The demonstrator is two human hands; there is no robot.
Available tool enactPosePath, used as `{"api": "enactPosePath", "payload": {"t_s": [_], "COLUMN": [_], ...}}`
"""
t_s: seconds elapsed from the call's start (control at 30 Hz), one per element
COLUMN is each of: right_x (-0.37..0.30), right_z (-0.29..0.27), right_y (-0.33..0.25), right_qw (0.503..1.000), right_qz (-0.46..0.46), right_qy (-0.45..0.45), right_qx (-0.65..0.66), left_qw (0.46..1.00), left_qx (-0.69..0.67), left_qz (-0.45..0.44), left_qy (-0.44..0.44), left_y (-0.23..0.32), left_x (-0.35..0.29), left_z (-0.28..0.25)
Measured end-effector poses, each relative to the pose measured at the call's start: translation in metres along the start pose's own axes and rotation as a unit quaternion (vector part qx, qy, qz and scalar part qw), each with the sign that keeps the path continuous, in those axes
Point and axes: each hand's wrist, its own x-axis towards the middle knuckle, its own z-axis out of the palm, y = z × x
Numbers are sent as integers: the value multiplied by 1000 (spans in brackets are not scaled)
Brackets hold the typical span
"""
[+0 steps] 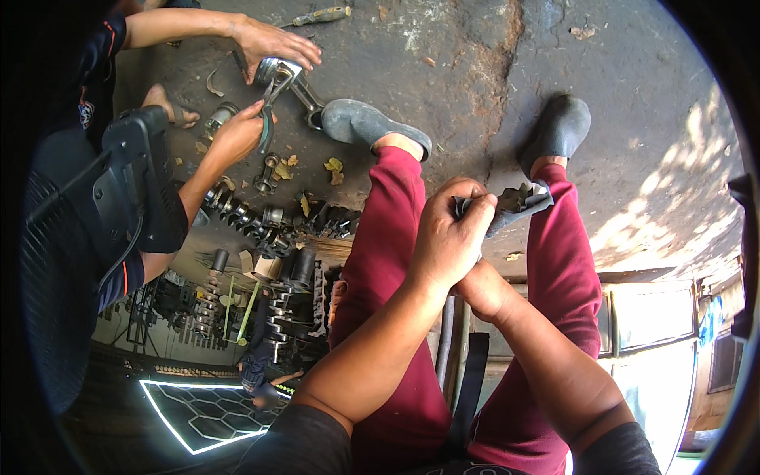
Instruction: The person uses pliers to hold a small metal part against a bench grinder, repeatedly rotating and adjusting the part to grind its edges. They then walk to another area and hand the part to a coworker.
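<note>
In front of my knees, my left hand [455, 229] is closed around a dark grey crumpled sheet [499, 224], perhaps sandpaper or cloth. A small metal part [522, 194] shows inside the sheet's folds; its kind is not clear. Below and against the left hand is my right hand [483, 289], its fingers hidden behind the left. To the left, a co-worker's hand [237, 134] works pliers [271, 107] at a piston [277, 70] on a connecting rod [307, 99]. The co-worker's other hand [273, 43] rests over the piston.
My shoes [372, 127] stand on the stained floor, the left one against the rod's end. A screwdriver [323, 14] lies at the far left. Crankshafts [237, 214], another piston [220, 117] and a smaller connecting rod [269, 172] lie left of my leg. The co-worker sits close at left.
</note>
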Motion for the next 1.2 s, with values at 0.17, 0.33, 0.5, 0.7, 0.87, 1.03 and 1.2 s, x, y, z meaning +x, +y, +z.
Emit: {"api": "enactPosePath", "payload": {"t_s": [0.17,0.33,0.5,0.7,0.87,1.03,1.2], "right_x": [3,4,3,1,-4,-2,1], "right_z": [-2,-1,-3,-4,-5,0,-3], "right_y": [4,8,9,2,-5,0,7], "right_qw": [1000,1000,1000,1000,997,1000,1000], "right_qz": [11,-5,1,-1,51,5,-13], "right_qy": [-16,0,4,-11,-18,7,-5], "right_qx": [21,28,21,-8,-60,-15,-15], "left_qw": [1000,1000,1000,999,1000,999,997], "left_qx": [1,-5,-22,-35,-22,-32,-72], "left_qz": [9,7,11,23,12,-3,-22], "left_qy": [-1,-1,-6,2,-2,-1,-12], "left_y": [-1,-2,-5,-8,-5,-4,-2], "left_x": [-1,-2,-3,-5,-7,-8,-9], "left_z": [-1,-1,-1,0,-3,-3,-5]}}
